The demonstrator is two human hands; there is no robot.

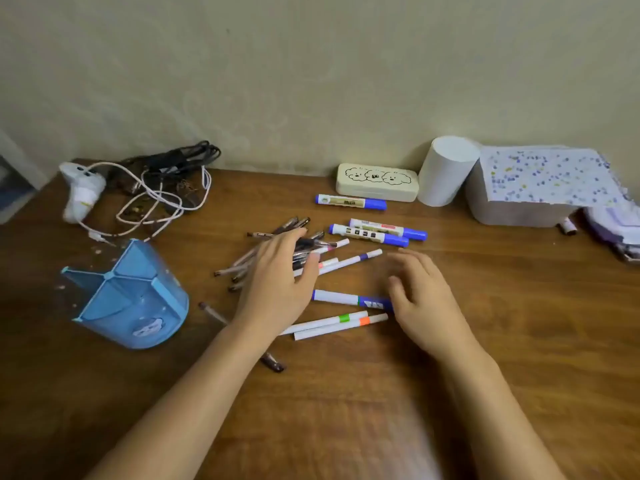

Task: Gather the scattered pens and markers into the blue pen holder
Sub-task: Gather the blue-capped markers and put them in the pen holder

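Note:
The blue pen holder [131, 296] stands at the left of the wooden desk, divided into compartments that look empty. My left hand [277, 282] lies flat, fingers spread, over a loose pile of dark pens [298, 225] and thin white pens [349, 260]. My right hand [419, 292] hovers open just right of a white-and-blue marker [346, 298], its fingertips at the marker's blue end. Two thin white pens with green and orange bands [337, 323] lie below. Three blue-capped markers [372, 232] lie farther back. One dark pen [273, 362] pokes out under my left forearm.
Tangled black and white cables with a white charger [83, 192] sit at the back left. Against the wall stand a cream case with cartoon dogs [377, 181], a white cylinder [446, 171] and a speckled box [533, 188]. Bare desk lies in front.

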